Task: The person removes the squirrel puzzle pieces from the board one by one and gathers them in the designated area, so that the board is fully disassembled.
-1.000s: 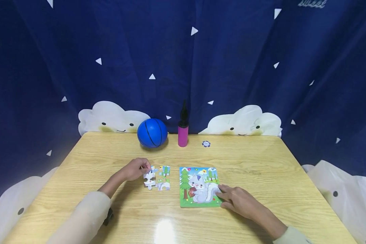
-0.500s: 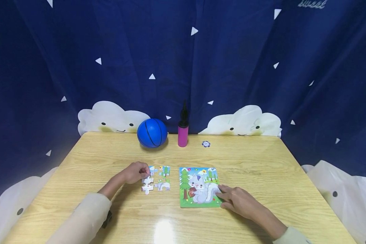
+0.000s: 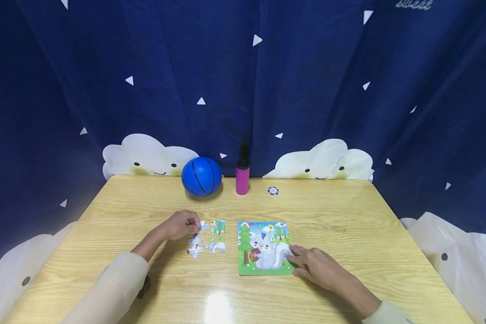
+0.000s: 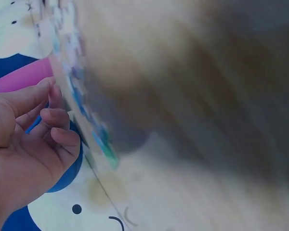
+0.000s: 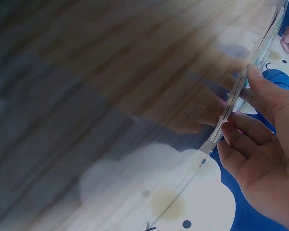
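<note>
In the head view, my left hand (image 3: 183, 224) is over the left side of a small group of puzzle pieces. Its thumb and index tips come close together, and nothing shows between them in the left wrist view. Just below the fingertips lies the squirrel-face piece (image 3: 195, 248). A tail piece (image 3: 216, 246) and a tree piece (image 3: 218, 227) lie to its right. A pale-blue piece (image 3: 204, 226) is partly hidden by the fingers. My right hand (image 3: 317, 265) rests with its fingertips at the right edge of a square squirrel picture board (image 3: 261, 271).
A blue ball (image 3: 201, 176) and a pink pump (image 3: 242, 179) with a black top stand at the back of the wooden table (image 3: 328, 207). Near them lies a blue-and-white round chip (image 3: 273, 191). A dark curtain (image 3: 308, 90) with clouds hangs behind.
The squirrel-face piece slid left and towards me under my left hand, which has since moved up off it. The right hand and the board have stayed in place.
</note>
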Action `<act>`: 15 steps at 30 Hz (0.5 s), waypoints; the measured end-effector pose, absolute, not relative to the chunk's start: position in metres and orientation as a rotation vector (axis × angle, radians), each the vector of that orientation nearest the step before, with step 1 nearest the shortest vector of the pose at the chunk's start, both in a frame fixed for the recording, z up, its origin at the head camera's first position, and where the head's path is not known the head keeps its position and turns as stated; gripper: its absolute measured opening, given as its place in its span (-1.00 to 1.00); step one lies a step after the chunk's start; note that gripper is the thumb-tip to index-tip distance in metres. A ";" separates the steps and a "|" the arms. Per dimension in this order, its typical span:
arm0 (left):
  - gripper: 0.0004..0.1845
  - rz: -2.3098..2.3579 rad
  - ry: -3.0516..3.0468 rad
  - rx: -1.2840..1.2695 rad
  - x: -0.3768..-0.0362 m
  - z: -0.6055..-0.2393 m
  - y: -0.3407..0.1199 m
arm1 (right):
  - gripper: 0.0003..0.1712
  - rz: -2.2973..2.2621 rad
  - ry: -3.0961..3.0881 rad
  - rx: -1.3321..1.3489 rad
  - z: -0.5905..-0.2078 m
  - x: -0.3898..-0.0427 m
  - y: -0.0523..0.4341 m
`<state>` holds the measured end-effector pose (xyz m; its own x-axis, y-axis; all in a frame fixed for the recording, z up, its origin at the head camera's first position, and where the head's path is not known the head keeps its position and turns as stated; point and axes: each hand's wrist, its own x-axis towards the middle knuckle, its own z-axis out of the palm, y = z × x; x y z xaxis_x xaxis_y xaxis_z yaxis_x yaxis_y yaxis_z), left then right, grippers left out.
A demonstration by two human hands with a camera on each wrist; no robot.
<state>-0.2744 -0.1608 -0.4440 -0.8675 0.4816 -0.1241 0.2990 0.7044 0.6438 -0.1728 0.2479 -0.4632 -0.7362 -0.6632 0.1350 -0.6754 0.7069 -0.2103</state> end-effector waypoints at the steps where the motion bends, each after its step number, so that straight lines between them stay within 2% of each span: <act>1: -0.94 0.921 2.635 0.624 -0.275 -0.442 -0.159 | -0.54 0.385 -2.857 1.121 -0.463 -0.173 0.248; 15: -0.95 0.988 2.571 0.725 -0.274 -0.440 -0.119 | -0.55 0.374 -2.859 1.133 -0.463 -0.173 0.248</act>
<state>-0.2737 -0.1186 -0.4404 -0.8302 0.5504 -0.0882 0.3497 0.6377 0.6864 -0.1732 0.2477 -0.4635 -0.7316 -0.6694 0.1289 -0.6800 0.7034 -0.2069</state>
